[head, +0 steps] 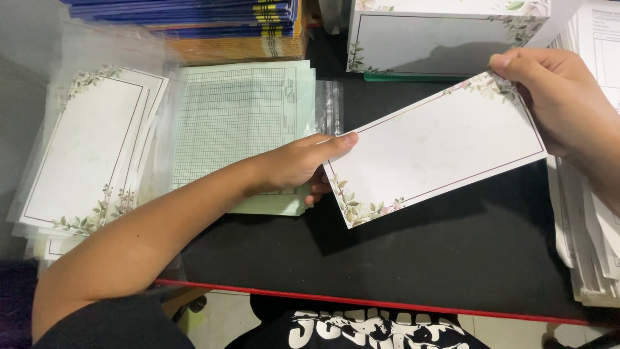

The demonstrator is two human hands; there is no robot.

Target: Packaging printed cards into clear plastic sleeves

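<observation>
Pinching floral card [436, 152] at opposite corners: left hand [300, 165], right hand [562, 106] fingers closed.

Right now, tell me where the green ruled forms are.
The green ruled forms lie stacked left of centre on the black table, between the bagged floral cards and the left hand.

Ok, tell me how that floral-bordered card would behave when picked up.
The floral-bordered card spans flat between the left hand and right hand without sagging, so it is probably fairly stiff. It looks thin, so likely light. Pinched only at opposite ends, it may flex if squeezed.
</observation>
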